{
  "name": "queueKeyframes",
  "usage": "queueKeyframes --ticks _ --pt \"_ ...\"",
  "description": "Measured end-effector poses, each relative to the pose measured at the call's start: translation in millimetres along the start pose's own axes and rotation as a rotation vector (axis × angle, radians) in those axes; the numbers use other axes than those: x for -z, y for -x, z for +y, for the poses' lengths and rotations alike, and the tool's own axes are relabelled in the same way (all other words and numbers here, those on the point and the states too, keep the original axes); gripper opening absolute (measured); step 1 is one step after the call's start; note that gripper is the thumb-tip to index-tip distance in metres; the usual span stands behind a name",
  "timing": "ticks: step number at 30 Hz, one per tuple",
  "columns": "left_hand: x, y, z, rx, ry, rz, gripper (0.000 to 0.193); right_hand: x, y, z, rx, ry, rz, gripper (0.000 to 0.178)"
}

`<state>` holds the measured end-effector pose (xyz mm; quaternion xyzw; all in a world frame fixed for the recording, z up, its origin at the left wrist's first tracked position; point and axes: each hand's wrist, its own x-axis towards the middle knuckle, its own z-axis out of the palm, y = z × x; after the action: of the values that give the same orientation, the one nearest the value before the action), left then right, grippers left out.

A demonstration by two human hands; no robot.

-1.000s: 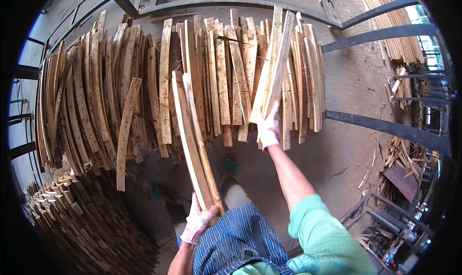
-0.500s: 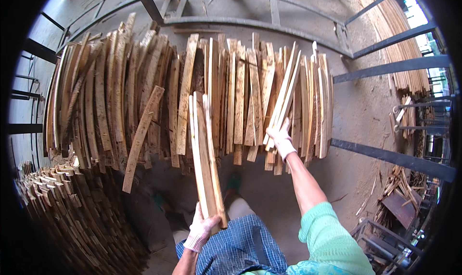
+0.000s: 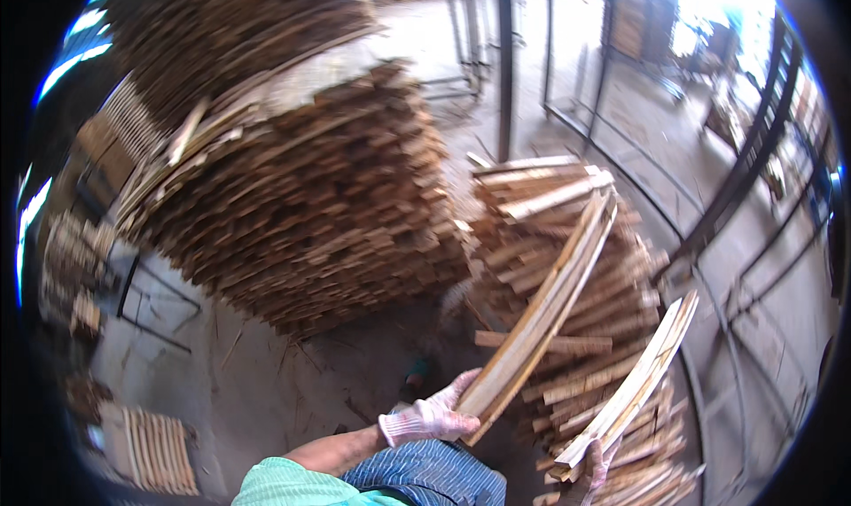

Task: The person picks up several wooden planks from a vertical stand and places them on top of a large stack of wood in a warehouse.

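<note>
My left hand (image 3: 436, 410), in a pale work glove, is closed round the near end of a bundle of long wooden slats (image 3: 542, 307). The slats reach up and away to the right, over a loose pile of slats (image 3: 581, 345). Lower right, my gloved right hand (image 3: 603, 463) grips the near end of a second, paler bundle of slats (image 3: 640, 375). Part of that hand is hidden by the wood. Both bundles are held apart from each other, tilted the same way.
A tall, tight stack of slats (image 3: 310, 214) stands to the left of the loose pile. Behind it rises another stack (image 3: 239, 36). Dark metal posts (image 3: 505, 72) and a curved-looking rail (image 3: 709, 231) line the right side. A low slat bundle (image 3: 160, 448) lies at lower left.
My view has swung left, bringing the tall stack to the middle left and the loose pile to the right. Both hands keep their slats; the right-hand bundle now sits lower in view.
</note>
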<state>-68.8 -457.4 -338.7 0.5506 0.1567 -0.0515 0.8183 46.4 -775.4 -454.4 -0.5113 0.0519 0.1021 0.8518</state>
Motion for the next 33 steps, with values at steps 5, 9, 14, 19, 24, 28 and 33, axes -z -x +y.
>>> queueKeyframes --ticks 5,9,14,19,24,28,33 --pt "93.6 21.1 159.5 -0.455 -0.120 0.336 0.101 -218.0 -87.5 -69.8 0.320 0.376 -0.322 0.095" --pt "192.7 98.5 294.8 -0.681 -0.135 0.594 0.107 -363.2 -89.6 -91.1 0.064 0.373 -0.551 0.110" --pt "351.2 189.9 448.1 -0.695 -0.386 1.006 0.116 -541.6 -76.1 -90.4 0.029 0.273 -0.949 0.110" --pt "493.4 273.7 547.4 0.159 -0.995 1.639 0.095 -665.7 -66.8 -60.9 -0.061 0.343 -1.160 0.109" --pt "580.2 314.1 514.0 0.732 -1.314 1.392 0.097 -739.3 -50.8 -23.1 -0.225 0.314 -1.183 0.116" --pt "575.5 312.2 526.7 0.816 -1.336 1.351 0.095 -781.2 -45.1 -20.4 -0.670 0.097 -1.214 0.095" --pt "520.3 255.1 526.5 0.104 -1.526 1.640 0.072 -803.2 -43.3 -18.4 -0.744 0.143 -1.202 0.091"
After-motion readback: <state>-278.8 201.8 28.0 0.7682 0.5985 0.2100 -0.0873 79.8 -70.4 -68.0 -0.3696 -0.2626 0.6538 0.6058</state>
